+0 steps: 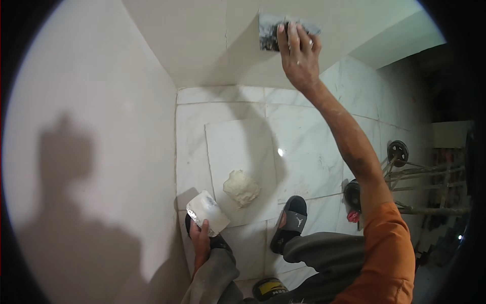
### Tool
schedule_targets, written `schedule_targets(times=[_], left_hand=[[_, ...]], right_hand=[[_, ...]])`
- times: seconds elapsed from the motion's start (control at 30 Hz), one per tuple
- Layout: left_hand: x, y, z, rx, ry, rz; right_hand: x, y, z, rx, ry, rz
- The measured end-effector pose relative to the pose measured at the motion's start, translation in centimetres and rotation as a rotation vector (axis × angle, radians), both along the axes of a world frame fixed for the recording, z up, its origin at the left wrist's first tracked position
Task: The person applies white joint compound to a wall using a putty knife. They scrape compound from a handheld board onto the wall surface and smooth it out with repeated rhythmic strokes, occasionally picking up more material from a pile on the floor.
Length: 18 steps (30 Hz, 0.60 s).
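With my right arm stretched out, my right hand [299,58] grips a wide putty knife [268,33] and holds its blade against the wall [217,45] ahead. Dark and pale smears cover that blade. Low down near my left foot, my left hand [201,240] is closed on the edge of a second flat blade [207,210], whose face is coated with whitish putty; its handle is hidden. A lump of cream putty [241,188] lies on a pale flat board [238,137] on the floor, just right of the left hand.
White marble-look tiles [314,152] cover the floor. A wall [91,76] rises close on the left. Right of me stand a wheeled metal frame [425,175] with dark wheels [398,152] and a small red item [353,217]. A dark and yellow container [270,289] sits between my legs.
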<state>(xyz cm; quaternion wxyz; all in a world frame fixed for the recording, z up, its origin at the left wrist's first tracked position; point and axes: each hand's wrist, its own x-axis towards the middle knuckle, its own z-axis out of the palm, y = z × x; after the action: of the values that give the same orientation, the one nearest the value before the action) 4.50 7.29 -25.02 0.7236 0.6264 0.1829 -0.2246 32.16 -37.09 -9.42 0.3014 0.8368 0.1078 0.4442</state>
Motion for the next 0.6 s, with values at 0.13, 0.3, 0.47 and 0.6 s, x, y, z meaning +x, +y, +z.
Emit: schedule_targets(times=[0.13,0.3,0.47,0.6], left_hand=[[0.2,0.2,0.4,0.035,0.021,0.002],[0.0,0.2,0.1,0.028,0.017,-0.007],[0.0,0.2,-0.4,0.026,-0.03,0.001],[0.1,-0.2,0.1,0.016,-0.038,0.043]], right_hand=[[-1.1,-1.0,-7.6,0.016,0.111,-0.029],[-3.1,-1.1,-13.5,0.096,0.241,-0.048],[-5.8,1.2,-13.0,0.259,0.497,-0.06],[-5.5,3.7,-4.9,0.303,0.502,0.052]])
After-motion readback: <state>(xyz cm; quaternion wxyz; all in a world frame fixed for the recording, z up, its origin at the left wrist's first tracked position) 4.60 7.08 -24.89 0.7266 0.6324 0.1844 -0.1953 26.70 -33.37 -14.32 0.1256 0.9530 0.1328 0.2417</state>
